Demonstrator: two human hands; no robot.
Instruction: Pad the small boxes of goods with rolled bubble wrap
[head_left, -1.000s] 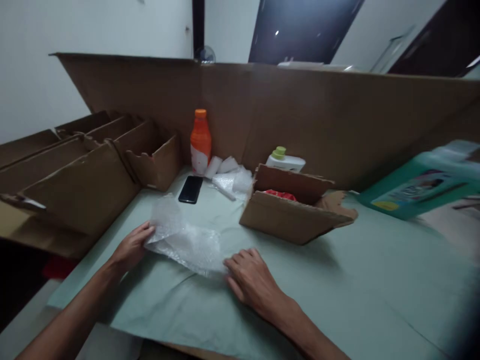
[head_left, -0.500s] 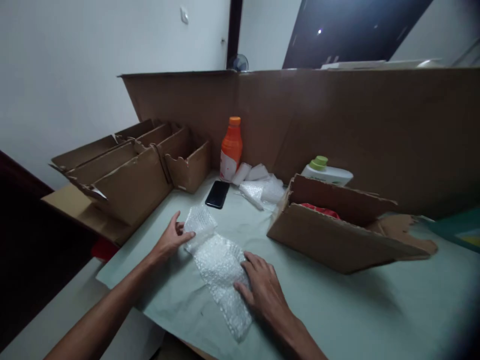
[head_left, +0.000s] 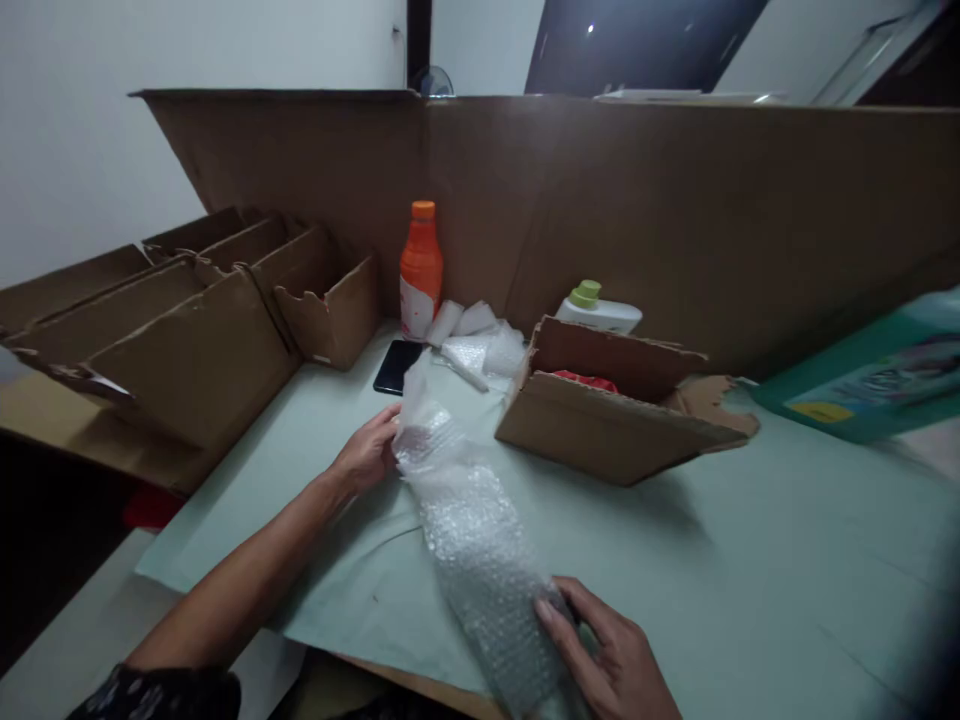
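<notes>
A long strip of bubble wrap (head_left: 480, 540) slants across the table in front of me, from near the phone down to the front edge. My left hand (head_left: 373, 447) is closed on its far end, with the fingertips partly hidden behind the plastic. At the near end my right hand (head_left: 604, 640) pinches the strip's right edge between thumb and fingers. A black phone (head_left: 396, 367) lies flat just beyond the far end of the strip.
Cardboard boxes (head_left: 187, 350) stand at the left. An orange bottle (head_left: 421, 270) and folded bubble wrap pieces (head_left: 480, 345) are at the back. A cardboard box (head_left: 592, 430) holding something red sits right of centre, a white bottle (head_left: 604, 316) behind it. A green jug (head_left: 862, 380) lies far right.
The bubble wrap has been lifted and pulled longer. My right hand has moved down and right with its near end, and my left hand has closed on the far end. The view has shifted right.
</notes>
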